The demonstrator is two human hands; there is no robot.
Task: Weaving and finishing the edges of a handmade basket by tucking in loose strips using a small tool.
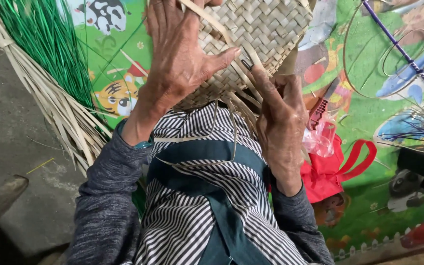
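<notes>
1. Closest to the camera, at 6 o'clock, the person's lap is covered by a striped apron (192, 211) with dark green straps, and loose pale strips (199, 139) hang over it.
2. At 3 o'clock from the lap, the right hand (281, 120) is curled; its fingers seem to pinch strip ends at the lower edge of the woven basket (251, 34), probably to keep them tight.
3. At 11 o'clock, the left hand (177, 59) lies flat on the basket with the fingers spread and the thumb pointing toward 3 o'clock, seemingly to steady the weave.
4. The basket rests above the lap, between both hands, with its unfinished edge toward the person.
5. At 9 to 11 o'clock, a bundle of pale strips (50, 103) and green strips (45, 44) lies on the grey floor, near the left arm.
6. At 3 o'clock, a red bag (332, 169) sits just beside the right wrist, so room there is narrow.
7. Farther, at 1 to 2 o'clock, wire hoops (393, 59) lie on the colourful play mat (369, 118), well apart from the hands.
</notes>
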